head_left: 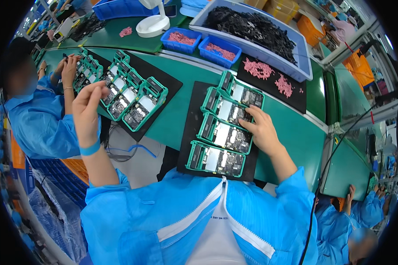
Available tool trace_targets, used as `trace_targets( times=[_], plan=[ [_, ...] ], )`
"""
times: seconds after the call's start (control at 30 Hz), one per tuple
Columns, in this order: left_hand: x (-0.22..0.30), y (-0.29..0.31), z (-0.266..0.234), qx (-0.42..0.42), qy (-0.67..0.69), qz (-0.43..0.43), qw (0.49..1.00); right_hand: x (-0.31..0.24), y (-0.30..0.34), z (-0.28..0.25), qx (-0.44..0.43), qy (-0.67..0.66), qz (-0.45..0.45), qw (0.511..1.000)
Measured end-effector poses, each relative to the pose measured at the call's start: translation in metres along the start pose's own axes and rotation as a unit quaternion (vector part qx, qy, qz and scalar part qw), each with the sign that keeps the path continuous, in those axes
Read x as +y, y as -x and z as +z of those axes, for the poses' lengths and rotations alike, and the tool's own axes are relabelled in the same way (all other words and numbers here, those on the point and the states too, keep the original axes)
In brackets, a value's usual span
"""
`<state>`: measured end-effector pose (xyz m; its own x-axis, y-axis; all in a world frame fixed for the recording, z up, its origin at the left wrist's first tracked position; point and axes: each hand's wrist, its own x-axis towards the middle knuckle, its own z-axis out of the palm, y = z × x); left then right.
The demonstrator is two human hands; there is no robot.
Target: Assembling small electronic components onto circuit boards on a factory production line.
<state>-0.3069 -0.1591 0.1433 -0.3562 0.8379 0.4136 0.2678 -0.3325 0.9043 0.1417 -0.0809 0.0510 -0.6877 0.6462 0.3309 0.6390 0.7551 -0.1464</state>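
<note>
Four-sided green frames holding circuit boards stand in a column on a black mat (191, 112) in front of me. The nearest green frame (216, 160) lies closest to my body. My right hand (264, 132) reaches over the right side of the column, fingers apart, with fingertips on or just above the boards of a farther green frame (229, 112). Raised at the left, my left hand (87, 108) wears a blue wrist band (90, 148). Its thumb and forefinger are pinched together; whatever may be between them is too small to make out.
More framed boards (139, 110) sit on another mat at the left, where a co-worker in blue (40, 119) handles some. Two blue bins (181, 39) of pink pieces and a large tub (301, 66) of black parts stand behind. Loose pink pieces (258, 70) lie at the back right.
</note>
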Motion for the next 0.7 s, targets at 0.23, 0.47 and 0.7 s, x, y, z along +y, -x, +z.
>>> trace_targets(
  times=[0.23, 0.47, 0.7],
  plan=[
    [-0.131, -0.046, -0.02, 0.093, -0.3, 0.036, 0.949, 0.078, 0.047, 0.037, 0.188, -0.24, 0.348, 0.887],
    [-0.186, -0.07, -0.06, 0.105, -0.429, 0.057, 0.895, 0.079, 0.003, 0.025, 0.027, -0.317, 0.542, 0.778],
    [-0.194, -0.076, -0.031, 0.115, -0.52, 0.069, 0.843, 0.074, 0.019, 0.042, 0.2, -0.557, 0.453, 0.667]
  ],
)
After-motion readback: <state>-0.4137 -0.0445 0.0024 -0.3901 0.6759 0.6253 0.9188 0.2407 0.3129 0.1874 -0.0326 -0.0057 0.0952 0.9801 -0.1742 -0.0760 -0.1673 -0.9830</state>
